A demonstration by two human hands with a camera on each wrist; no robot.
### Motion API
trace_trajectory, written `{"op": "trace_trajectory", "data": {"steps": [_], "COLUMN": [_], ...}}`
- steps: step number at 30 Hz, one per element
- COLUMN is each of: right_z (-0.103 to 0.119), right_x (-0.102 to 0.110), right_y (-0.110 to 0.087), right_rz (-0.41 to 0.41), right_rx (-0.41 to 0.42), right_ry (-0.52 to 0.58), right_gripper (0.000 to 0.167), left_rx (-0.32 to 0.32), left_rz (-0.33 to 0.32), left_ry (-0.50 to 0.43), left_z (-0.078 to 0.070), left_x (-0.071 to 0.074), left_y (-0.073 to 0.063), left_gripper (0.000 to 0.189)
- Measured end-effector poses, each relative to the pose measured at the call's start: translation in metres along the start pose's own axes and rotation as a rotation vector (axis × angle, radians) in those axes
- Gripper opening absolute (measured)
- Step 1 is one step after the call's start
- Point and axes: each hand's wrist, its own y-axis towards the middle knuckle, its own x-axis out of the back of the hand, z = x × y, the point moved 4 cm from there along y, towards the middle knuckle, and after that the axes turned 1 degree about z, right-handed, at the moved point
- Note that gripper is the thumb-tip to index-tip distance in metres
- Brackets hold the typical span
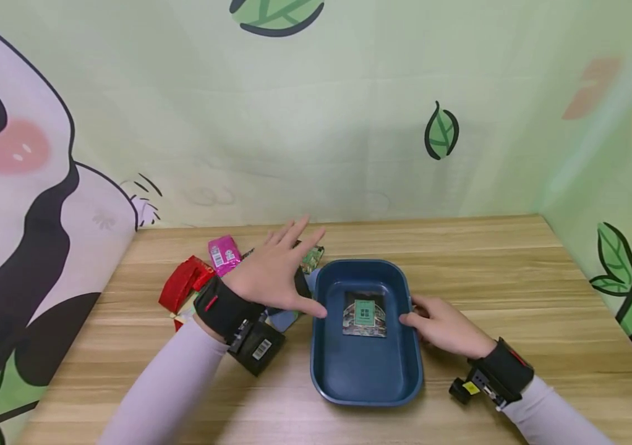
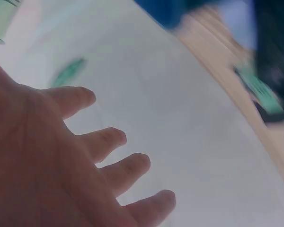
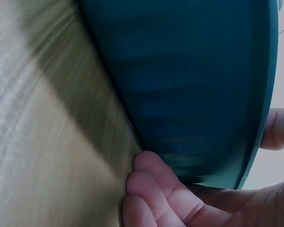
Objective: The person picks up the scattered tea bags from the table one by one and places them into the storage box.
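Observation:
My right hand [image 1: 448,326] grips the right rim of a dark blue plastic tub [image 1: 366,380], thumb over the edge. In the right wrist view its curled fingers [image 3: 154,182] lie along the outer wall, low by the tabletop. Inside the tub lies a flat dark packet [image 1: 364,314] with a green label. My left hand [image 1: 268,272] spreads over the heap left of the tub, and its thumb overlaps the tub's left rim. Nothing shows in the left palm [image 2: 42,156] in the left wrist view. The hand hides part of the heap.
Around the left hand lie a red packet [image 1: 178,287], a pink packet [image 1: 224,254], a patterned green packet [image 1: 312,258] and a black box-like item with a barcode [image 1: 257,355]. The wooden table [image 1: 494,266] meets a printed fabric backdrop [image 1: 360,167] at its far edge.

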Motion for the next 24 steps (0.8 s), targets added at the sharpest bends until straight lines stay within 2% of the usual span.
{"op": "trace_trajectory", "data": {"steps": [3, 7, 12, 15, 19, 21, 24], "right_z": [0.001, 0.004, 0.005, 0.003, 0.001, 0.002, 0.003], "right_x": [0.0, 0.001, 0.0, -0.001, -0.001, -0.001, -0.001], "right_y": [-0.001, -0.002, -0.002, -0.001, -0.001, -0.001, -0.001], "right_rz": [0.0, -0.002, -0.009, -0.01, -0.011, -0.013, -0.015], "right_rx": [-0.001, 0.004, 0.0, -0.001, -0.002, -0.003, 0.0], "right_ry": [0.001, 0.004, -0.006, -0.019, -0.027, -0.03, -0.032], "right_gripper": [0.052, 0.055, 0.054, 0.053, 0.052, 0.052, 0.051], "left_rx": [0.095, 0.261, 0.433, 0.505, 0.604, 0.648, 0.688], "left_rz": [0.023, 0.075, 0.123, 0.117, 0.098, 0.09, 0.07], "left_ry": [0.012, 0.029, -0.003, -0.009, -0.052, -0.059, -0.045], "left_z": [0.035, 0.081, 0.124, 0.14, 0.152, 0.155, 0.159], "left_x": [0.003, 0.006, 0.004, 0.002, -0.001, -0.002, -0.004], "left_y": [-0.004, -0.007, -0.008, -0.008, -0.009, -0.009, -0.008], "left_gripper": [0.134, 0.131, 0.127, 0.126, 0.119, 0.11, 0.087]}}
